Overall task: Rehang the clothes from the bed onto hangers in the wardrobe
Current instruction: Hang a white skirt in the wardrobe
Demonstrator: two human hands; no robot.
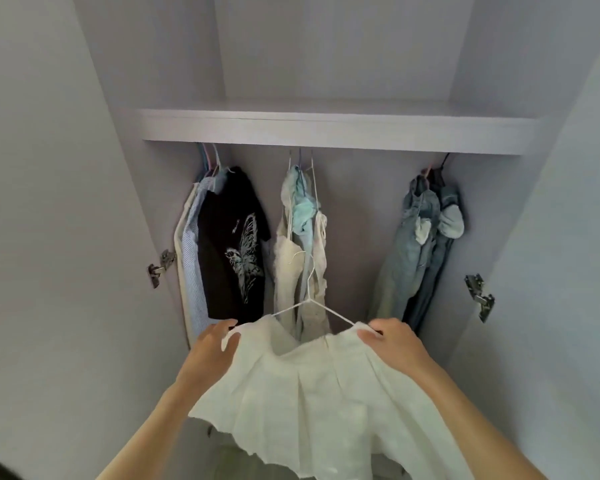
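The person holds a white pleated skirt (312,403) on a thin white wire hanger (310,299) in front of the open wardrobe (326,126). The left hand (212,348) pinches the skirt's left top corner. The right hand (392,341) pinches its right top corner. Under the shelf hang a black butterfly T-shirt (232,244) at the left, pale tops (302,237) in the middle and blue jeans (420,244) at the right. No words can be read.

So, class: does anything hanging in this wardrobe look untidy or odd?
Yes. The jeans at the right and the pale blue garment in the middle hang bunched and knotted rather than straight. The black T-shirt hangs flat.
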